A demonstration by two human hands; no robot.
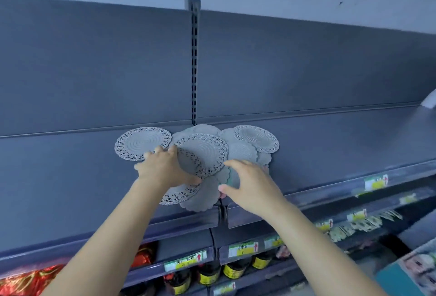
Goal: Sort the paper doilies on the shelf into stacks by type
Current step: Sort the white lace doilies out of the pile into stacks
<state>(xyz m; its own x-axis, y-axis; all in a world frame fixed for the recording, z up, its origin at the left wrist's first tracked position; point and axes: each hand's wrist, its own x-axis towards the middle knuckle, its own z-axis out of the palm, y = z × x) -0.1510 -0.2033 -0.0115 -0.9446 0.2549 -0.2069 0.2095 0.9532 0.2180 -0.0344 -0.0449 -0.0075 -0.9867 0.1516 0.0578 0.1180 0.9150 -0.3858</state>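
Shelf: the doilies are carried at the middle of the dark top shelf (330,144), below the slotted upright (194,59).
Pile: the pile (207,147) is a loose, overlapping spread of lace-edged and plain scalloped sheets. It runs from near the back panel to the near lip.
Lone lace doily: the lone lace doily (141,142) lies flat at the far left of the pile with nothing on it. It is judged to be the seat of the lace stack.
Left grip: the left grip (165,168) is closed on the held lace doily (191,163), with fingers over its left rim and thumb at its near rim. The sheet is bowed and partly raised off the pile.
Right grip: the right grip (252,187) is curved round the scalloped doilies (232,177) at the near right of the pile, with forefinger above the edge and thumb below it.
Governing relation: the lone lace doily lies just left and far of the left grip, whose fingertips are seen against its near right rim. The right grip is placed across the pile, well to the right, so the left grip is the nearer.
Long axis: none, since the sheets are round. No turning is called for.
Next move: a short carry to the left and far is judged to be required, ending with the rims aligned.
Risk: neighbouring sheets may be dragged along, or the thin paper may be folded.
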